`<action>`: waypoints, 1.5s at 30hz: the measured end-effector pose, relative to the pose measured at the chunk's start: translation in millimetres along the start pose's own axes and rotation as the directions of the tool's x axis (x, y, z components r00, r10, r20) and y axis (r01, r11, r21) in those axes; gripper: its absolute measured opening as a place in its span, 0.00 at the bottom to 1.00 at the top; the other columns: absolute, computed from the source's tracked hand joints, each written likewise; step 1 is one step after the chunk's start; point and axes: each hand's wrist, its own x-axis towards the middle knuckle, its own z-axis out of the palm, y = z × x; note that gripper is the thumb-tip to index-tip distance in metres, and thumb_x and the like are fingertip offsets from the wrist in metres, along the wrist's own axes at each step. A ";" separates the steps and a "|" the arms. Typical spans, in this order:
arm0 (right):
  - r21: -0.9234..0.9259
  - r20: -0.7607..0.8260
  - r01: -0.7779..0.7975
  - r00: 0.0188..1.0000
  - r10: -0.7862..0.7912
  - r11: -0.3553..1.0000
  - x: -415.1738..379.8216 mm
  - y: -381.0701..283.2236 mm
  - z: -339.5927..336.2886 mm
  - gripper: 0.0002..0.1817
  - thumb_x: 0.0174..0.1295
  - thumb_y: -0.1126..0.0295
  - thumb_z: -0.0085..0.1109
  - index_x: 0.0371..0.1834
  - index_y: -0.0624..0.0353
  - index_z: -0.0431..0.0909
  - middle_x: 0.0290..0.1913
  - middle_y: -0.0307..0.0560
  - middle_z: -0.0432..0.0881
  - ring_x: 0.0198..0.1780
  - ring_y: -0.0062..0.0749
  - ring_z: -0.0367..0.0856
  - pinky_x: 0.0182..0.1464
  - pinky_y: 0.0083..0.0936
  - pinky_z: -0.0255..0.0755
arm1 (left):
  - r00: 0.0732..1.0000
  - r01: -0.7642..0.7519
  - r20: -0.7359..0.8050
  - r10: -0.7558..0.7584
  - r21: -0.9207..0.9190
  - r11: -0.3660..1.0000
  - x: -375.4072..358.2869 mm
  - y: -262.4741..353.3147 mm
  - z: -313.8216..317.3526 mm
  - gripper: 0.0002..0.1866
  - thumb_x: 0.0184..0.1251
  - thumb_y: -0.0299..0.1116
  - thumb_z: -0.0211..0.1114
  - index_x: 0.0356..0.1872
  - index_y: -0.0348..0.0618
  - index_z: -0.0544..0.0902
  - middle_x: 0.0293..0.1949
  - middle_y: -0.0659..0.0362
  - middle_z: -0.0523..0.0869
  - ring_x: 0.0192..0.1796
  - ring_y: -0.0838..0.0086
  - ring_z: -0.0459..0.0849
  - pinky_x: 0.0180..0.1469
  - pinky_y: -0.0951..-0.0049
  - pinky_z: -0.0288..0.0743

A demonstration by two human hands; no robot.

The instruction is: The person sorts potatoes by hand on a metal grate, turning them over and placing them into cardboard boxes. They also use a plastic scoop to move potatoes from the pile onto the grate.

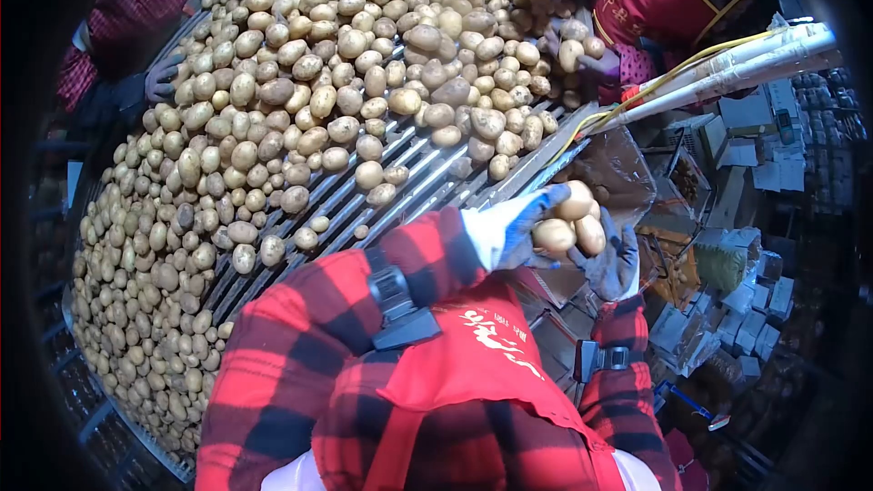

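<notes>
Slats (424, 180) part-buried | left hand (522, 225), right hand (611, 264) cup potatoes (589, 235), some perhaps hidden

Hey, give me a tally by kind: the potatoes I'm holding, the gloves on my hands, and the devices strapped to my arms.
Potatoes: 4 that show
Gloves: 2, on the left hand and right hand
Strapped devices: 2, one per arm
Total: 8

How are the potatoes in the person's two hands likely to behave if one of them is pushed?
The potatoes look firm, so I would expect them to keep their shape. Their rounded sides would probably let a pushed one roll against its neighbours. Several are bunched between the left hand and right hand, so one might slip out.
</notes>
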 end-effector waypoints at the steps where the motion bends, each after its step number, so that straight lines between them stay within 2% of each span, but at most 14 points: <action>1: 0.082 -0.093 -0.017 0.995 0.024 0.996 -3.9 -4.5 -5.2 0.36 0.77 0.47 0.61 0.84 0.46 0.65 0.82 0.50 0.68 0.77 0.51 0.71 0.68 0.67 0.77 | 0.993 -0.102 0.064 0.095 0.126 0.987 23.9 -15.6 -29.3 0.22 0.86 0.55 0.59 0.70 0.56 0.78 0.61 0.65 0.84 0.55 0.71 0.84 0.54 0.59 0.82; 3: -0.333 -0.516 -0.026 0.842 -0.159 0.943 -3.5 -1.6 -50.2 0.39 0.75 0.50 0.66 0.85 0.48 0.64 0.79 0.49 0.69 0.73 0.46 0.73 0.65 0.57 0.81 | 0.989 -0.083 -0.119 0.092 0.079 0.993 12.7 -26.7 -35.1 0.24 0.82 0.55 0.63 0.71 0.60 0.79 0.67 0.66 0.79 0.62 0.68 0.79 0.70 0.44 0.72; 10: -0.950 0.227 0.299 0.856 -0.465 0.087 106.0 83.9 83.5 0.33 0.71 0.63 0.66 0.79 0.57 0.73 0.76 0.57 0.76 0.78 0.46 0.72 0.76 0.38 0.69 | 0.967 -0.131 -0.226 0.114 -0.062 0.989 -106.0 -35.8 -111.0 0.28 0.87 0.49 0.56 0.80 0.48 0.71 0.78 0.57 0.73 0.71 0.60 0.80 0.72 0.50 0.78; 15: -0.713 0.490 0.257 0.848 -0.201 -0.652 220.1 105.5 153.7 0.27 0.65 0.66 0.68 0.69 0.55 0.83 0.71 0.60 0.81 0.74 0.59 0.75 0.78 0.46 0.67 | 0.895 -0.291 -0.358 0.265 -0.020 0.956 -142.1 -37.5 -103.4 0.28 0.88 0.48 0.54 0.80 0.47 0.70 0.76 0.55 0.76 0.71 0.61 0.80 0.73 0.54 0.77; 16: -0.775 0.509 0.352 0.839 -0.189 -0.525 228.8 96.1 159.8 0.23 0.66 0.71 0.66 0.65 0.57 0.85 0.66 0.55 0.85 0.68 0.48 0.81 0.73 0.42 0.73 | 0.880 -0.335 -0.361 0.308 -0.012 0.942 -148.8 -35.0 -103.9 0.28 0.88 0.48 0.54 0.80 0.47 0.70 0.76 0.55 0.76 0.72 0.62 0.80 0.74 0.55 0.76; 17: -0.895 0.425 0.446 0.859 -0.286 0.007 232.5 99.1 163.1 0.22 0.66 0.75 0.65 0.64 0.60 0.85 0.60 0.50 0.88 0.62 0.36 0.85 0.66 0.34 0.78 | 0.868 -0.326 -0.381 0.317 0.042 0.944 -161.2 -29.3 -95.5 0.29 0.89 0.48 0.54 0.81 0.47 0.69 0.76 0.55 0.75 0.74 0.63 0.77 0.76 0.56 0.74; 19: -0.904 0.323 0.358 0.930 -0.176 0.234 218.3 89.9 177.2 0.20 0.63 0.69 0.66 0.60 0.56 0.88 0.56 0.56 0.90 0.59 0.49 0.89 0.65 0.40 0.80 | 0.815 -0.383 -0.447 0.367 0.059 0.922 -172.8 -36.5 -116.2 0.29 0.89 0.49 0.53 0.82 0.47 0.68 0.78 0.55 0.73 0.76 0.63 0.75 0.78 0.56 0.71; 23: -0.615 0.712 0.523 0.690 -0.130 -0.589 217.2 132.7 244.9 0.16 0.71 0.59 0.63 0.53 0.56 0.90 0.51 0.62 0.91 0.52 0.49 0.92 0.55 0.41 0.85 | 0.768 -0.374 -0.549 0.331 0.036 0.927 -160.8 -39.5 -132.0 0.28 0.90 0.48 0.50 0.82 0.49 0.67 0.76 0.55 0.73 0.74 0.62 0.76 0.77 0.56 0.72; 27: -0.277 0.360 0.303 0.913 0.194 -0.912 262.2 200.5 291.3 0.15 0.70 0.63 0.61 0.50 0.55 0.93 0.53 0.55 0.92 0.52 0.48 0.93 0.51 0.44 0.87 | 0.822 -0.377 -0.519 0.235 -0.187 0.907 -156.7 -48.6 -154.9 0.23 0.89 0.43 0.52 0.77 0.48 0.71 0.74 0.52 0.75 0.71 0.60 0.77 0.76 0.54 0.73; 31: -0.517 0.522 0.571 0.801 0.294 -0.637 287.2 148.6 272.6 0.21 0.66 0.58 0.66 0.59 0.53 0.90 0.50 0.55 0.91 0.48 0.45 0.93 0.48 0.44 0.86 | 0.760 -0.522 -0.429 0.489 0.045 0.852 -180.7 -40.2 -124.2 0.31 0.89 0.47 0.53 0.83 0.41 0.63 0.78 0.48 0.70 0.78 0.51 0.72 0.80 0.44 0.69; 33: -0.866 0.484 0.493 0.789 0.377 0.082 261.1 120.0 243.1 0.26 0.69 0.55 0.65 0.67 0.53 0.83 0.52 0.51 0.88 0.48 0.38 0.89 0.47 0.37 0.84 | 0.725 -0.553 -0.459 0.514 0.057 0.831 -182.7 -49.4 -138.5 0.32 0.90 0.48 0.52 0.83 0.40 0.62 0.80 0.48 0.68 0.79 0.51 0.71 0.80 0.44 0.68; 35: -0.738 0.373 -0.015 0.824 0.427 0.674 198.8 98.5 223.0 0.26 0.78 0.53 0.60 0.71 0.57 0.80 0.56 0.50 0.86 0.50 0.36 0.87 0.47 0.31 0.84 | 0.714 -0.560 -0.453 0.534 0.089 0.824 -176.2 -47.2 -134.5 0.31 0.89 0.48 0.54 0.82 0.40 0.65 0.77 0.49 0.71 0.75 0.54 0.75 0.77 0.45 0.71; 42: -0.314 0.143 -0.157 0.967 0.210 0.937 33.2 52.9 67.2 0.25 0.83 0.56 0.53 0.72 0.61 0.77 0.54 0.47 0.85 0.41 0.27 0.83 0.36 0.21 0.77 | 0.658 -0.256 -0.477 0.582 0.585 0.770 -143.5 -43.7 -124.9 0.27 0.84 0.47 0.65 0.74 0.41 0.77 0.61 0.58 0.85 0.61 0.73 0.84 0.63 0.67 0.80; 45: -0.440 -0.298 -0.101 0.954 -0.039 0.892 41.7 45.6 -46.7 0.23 0.80 0.55 0.58 0.67 0.59 0.81 0.50 0.43 0.86 0.44 0.29 0.85 0.42 0.26 0.80 | 0.692 -0.136 -0.347 0.632 0.798 0.587 -118.9 -45.3 -128.2 0.25 0.87 0.40 0.62 0.75 0.38 0.76 0.66 0.56 0.82 0.66 0.71 0.81 0.72 0.67 0.74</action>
